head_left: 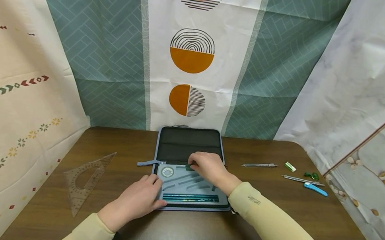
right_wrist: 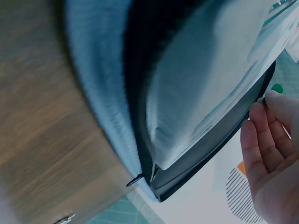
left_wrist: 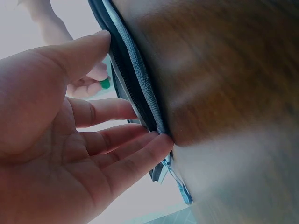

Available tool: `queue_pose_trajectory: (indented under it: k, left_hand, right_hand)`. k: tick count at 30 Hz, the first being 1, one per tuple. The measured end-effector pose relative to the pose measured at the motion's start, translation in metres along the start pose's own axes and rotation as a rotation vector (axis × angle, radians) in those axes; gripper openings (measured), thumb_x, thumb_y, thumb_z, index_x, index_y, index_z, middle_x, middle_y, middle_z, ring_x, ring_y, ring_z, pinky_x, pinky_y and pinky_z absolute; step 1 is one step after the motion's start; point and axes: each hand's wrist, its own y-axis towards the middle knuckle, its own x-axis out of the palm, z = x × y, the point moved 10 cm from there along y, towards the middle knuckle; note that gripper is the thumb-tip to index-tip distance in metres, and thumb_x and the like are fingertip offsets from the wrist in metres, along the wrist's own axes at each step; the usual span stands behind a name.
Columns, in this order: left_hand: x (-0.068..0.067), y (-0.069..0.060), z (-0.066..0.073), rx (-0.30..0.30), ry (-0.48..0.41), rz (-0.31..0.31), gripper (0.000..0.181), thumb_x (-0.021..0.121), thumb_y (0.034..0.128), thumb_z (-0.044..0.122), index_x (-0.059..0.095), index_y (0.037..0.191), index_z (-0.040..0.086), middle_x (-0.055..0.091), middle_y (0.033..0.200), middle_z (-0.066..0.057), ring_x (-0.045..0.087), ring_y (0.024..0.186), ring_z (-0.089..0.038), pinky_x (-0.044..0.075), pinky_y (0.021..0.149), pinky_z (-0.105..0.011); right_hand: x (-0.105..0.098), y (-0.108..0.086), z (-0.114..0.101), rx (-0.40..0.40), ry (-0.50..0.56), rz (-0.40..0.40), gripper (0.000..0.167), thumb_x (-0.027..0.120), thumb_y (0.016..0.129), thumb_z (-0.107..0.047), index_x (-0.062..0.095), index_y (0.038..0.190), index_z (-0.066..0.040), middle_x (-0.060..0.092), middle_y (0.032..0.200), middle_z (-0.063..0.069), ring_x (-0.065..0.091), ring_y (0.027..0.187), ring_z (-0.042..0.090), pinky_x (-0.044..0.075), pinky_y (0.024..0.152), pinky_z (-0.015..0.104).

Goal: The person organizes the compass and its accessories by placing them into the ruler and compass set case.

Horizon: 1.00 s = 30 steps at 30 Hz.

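Patterned cloths (head_left: 191,68) hang behind a brown wooden counter (head_left: 185,235), which I observe through the cameras. On its middle I see the open zippered case (head_left: 189,143), with black inner lid and blue edge. Its pale insert (head_left: 180,172) has shaped slots; dark green pencils (head_left: 190,197) lie in the front one, and a round whitish item (head_left: 167,171) sits in the far left corner.

My left hand (head_left: 141,194) is not clenched: its relaxed fingers and thumb touch the near left corner of this case. My right hand (head_left: 208,166) pinches a small green object (right_wrist: 277,88) above the far part of the insert; I cannot tell what it is exactly.

Left of the case lies a transparent set square (head_left: 78,196). To the right are two silver compasses (head_left: 259,165), a green-and-white eraser (head_left: 290,167), a green item (head_left: 312,176) and a blue cutter (head_left: 315,189).
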Motion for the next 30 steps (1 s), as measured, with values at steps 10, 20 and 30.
queue_pose_trajectory:
  k: [10,20,30]
  left_hand:
    - [0.000,0.000,0.000,-0.003,-0.007,-0.005,0.064,0.088,0.0961,0.043,0.068,0.129,-0.008,0.067,0.123,-0.021,0.063,0.104,-0.033,0.060,0.084,-0.047]
    - [0.002,0.002,-0.001,-0.007,-0.005,-0.012,0.064,0.087,0.0975,0.044,0.068,0.130,-0.008,0.066,0.123,-0.021,0.063,0.105,-0.033,0.060,0.086,-0.046]
    - [-0.001,0.000,0.001,0.011,-0.013,0.009,0.061,0.088,0.0967,0.042,0.068,0.127,-0.007,0.065,0.120,-0.020,0.062,0.103,-0.033,0.059,0.083,-0.047]
  right_hand:
    - [0.008,0.008,-0.011,-0.007,-0.010,-0.013,0.009,0.080,0.105,-0.017,0.072,0.109,-0.019,0.079,0.102,-0.005,0.072,0.085,0.011,0.060,0.080,0.035]
    - [0.008,0.012,-0.019,-0.006,0.021,-0.004,0.011,0.089,0.096,-0.019,0.078,0.098,-0.020,0.078,0.097,-0.006,0.072,0.086,0.012,0.060,0.080,0.037]
    - [0.018,0.016,-0.025,-0.051,-0.019,0.010,0.008,0.085,0.101,-0.020,0.078,0.100,-0.023,0.076,0.100,-0.007,0.072,0.088,0.012,0.060,0.079,0.035]
